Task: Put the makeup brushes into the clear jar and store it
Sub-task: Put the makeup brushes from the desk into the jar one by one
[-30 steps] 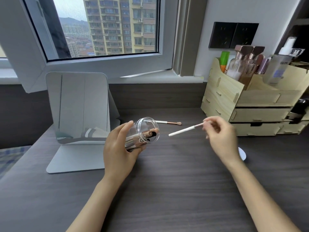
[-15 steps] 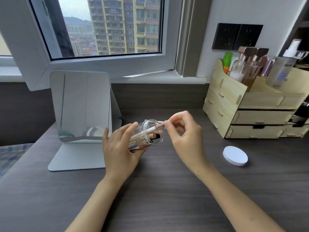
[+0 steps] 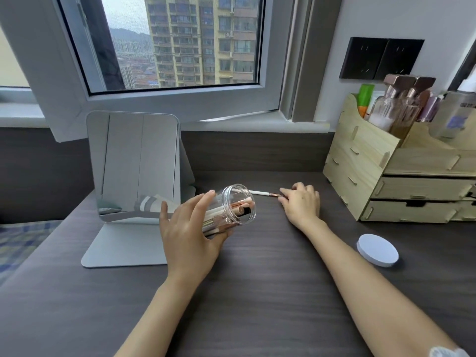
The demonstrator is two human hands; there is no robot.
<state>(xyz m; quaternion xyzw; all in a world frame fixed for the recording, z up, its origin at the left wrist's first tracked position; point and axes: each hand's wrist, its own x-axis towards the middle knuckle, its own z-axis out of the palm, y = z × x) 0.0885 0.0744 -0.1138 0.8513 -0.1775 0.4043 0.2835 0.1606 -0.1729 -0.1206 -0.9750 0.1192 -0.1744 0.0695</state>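
Note:
My left hand grips a clear jar, held tilted with its open mouth facing right. Several makeup brushes with white and rose-gold handles lie inside it. One more white-handled makeup brush lies on the dark desk just behind the jar. My right hand reaches to that brush's right end, and its fingertips close on the rose-gold part while the brush rests on the desk. The jar's round white lid lies flat to the right of my right forearm.
A standing mirror on a flat base is at the left, behind the jar. A wooden drawer organizer with bottles on top fills the right back corner. The open window frame overhangs the sill behind.
My right hand slid the brush it held into the jar, then moved back and right to the last brush lying on the desk. The left hand kept holding the tilted jar.

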